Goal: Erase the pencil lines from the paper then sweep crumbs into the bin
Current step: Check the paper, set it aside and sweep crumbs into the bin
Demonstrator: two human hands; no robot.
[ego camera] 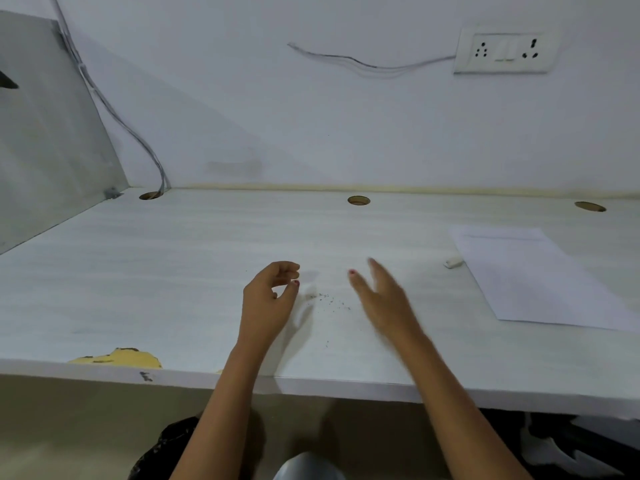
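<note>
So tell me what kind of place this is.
Probably an office or study cubicle: a white desk with round cable holes, a side partition, and a wall socket panel. Paper and an eraser suggest desk work.

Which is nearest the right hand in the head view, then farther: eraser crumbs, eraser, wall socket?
From the right hand:
1. Eraser crumbs, on the desk just to its left, between both hands.
2. Eraser, on the desk to its right, beside the paper.
3. Wall socket, high on the wall.
</note>
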